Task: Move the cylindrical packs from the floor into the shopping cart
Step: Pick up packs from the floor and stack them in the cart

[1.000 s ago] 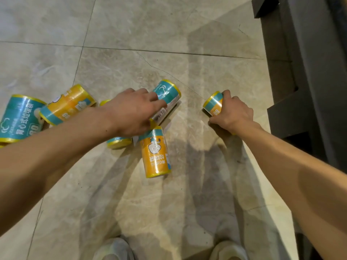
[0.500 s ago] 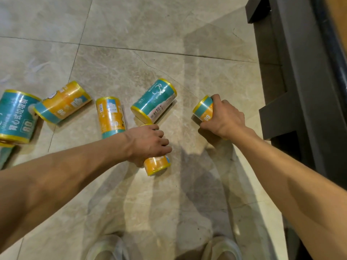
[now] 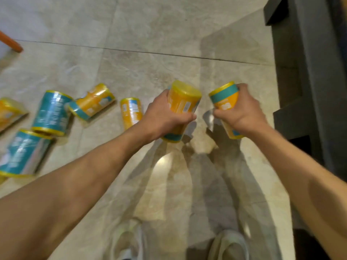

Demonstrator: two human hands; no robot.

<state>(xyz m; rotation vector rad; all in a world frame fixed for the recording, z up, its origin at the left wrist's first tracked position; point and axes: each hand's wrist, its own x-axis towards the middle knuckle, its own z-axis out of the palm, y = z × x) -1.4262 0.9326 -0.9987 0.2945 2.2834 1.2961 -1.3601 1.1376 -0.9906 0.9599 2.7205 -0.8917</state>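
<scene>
My left hand (image 3: 165, 115) grips an orange cylindrical pack (image 3: 183, 102) with a yellow lid, lifted off the floor and nearly upright. My right hand (image 3: 242, 111) grips a second orange pack with a teal band (image 3: 224, 99), also raised. Several more packs lie on the floor to the left: an orange one (image 3: 131, 112) near my left wrist, an orange-and-teal one (image 3: 92, 102), a teal one (image 3: 51, 113), another teal one (image 3: 23, 152) and an orange one (image 3: 9, 111) at the left edge. No shopping cart is visible.
Dark grey furniture (image 3: 309, 72) runs along the right side. An orange bar (image 3: 10, 42) pokes in at the upper left. My two white shoes (image 3: 129, 241) stand on the beige tiled floor (image 3: 169, 34) at the bottom.
Both hands have lifted their packs off the floor and brought them upright. The teal pack that lay between the hands is no longer visible. The view has shifted and blurred.
</scene>
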